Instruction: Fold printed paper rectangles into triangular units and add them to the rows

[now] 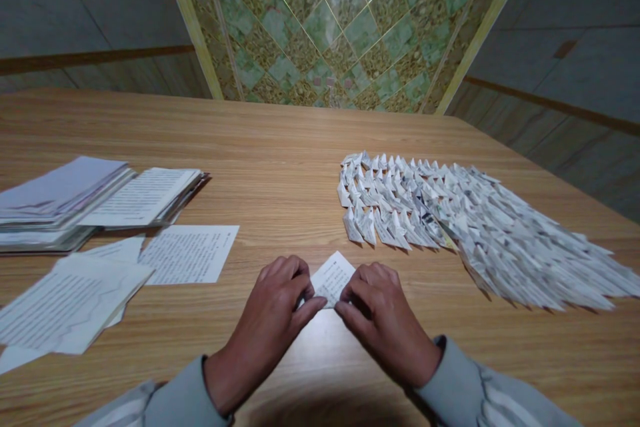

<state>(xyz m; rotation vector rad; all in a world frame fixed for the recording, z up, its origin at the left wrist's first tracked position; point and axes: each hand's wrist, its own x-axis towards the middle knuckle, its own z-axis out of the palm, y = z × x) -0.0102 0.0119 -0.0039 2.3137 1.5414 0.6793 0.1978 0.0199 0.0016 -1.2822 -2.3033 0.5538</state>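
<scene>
A small folded piece of printed paper (334, 275) is held over the table just in front of me, one corner pointing away. My left hand (280, 303) pinches its left side, with the thumb at the lower edge. On the opposite side my right hand (383, 310) grips it the same way, fingers curled and thumb near the bottom. Both hands hide the paper's side corners. To the right, rows of folded paper boats (390, 197) stand close together, and they run on into a dense mass of more folded boats (540, 247).
Thick stacks of paper (65, 190) and printed sheets (145, 193) lie at the left. Nearer me are a loose printed sheet (193, 253) and an overlapping pile of sheets (75, 300). The wooden table (270, 147) reaches back toward a tiled green wall panel (330, 20).
</scene>
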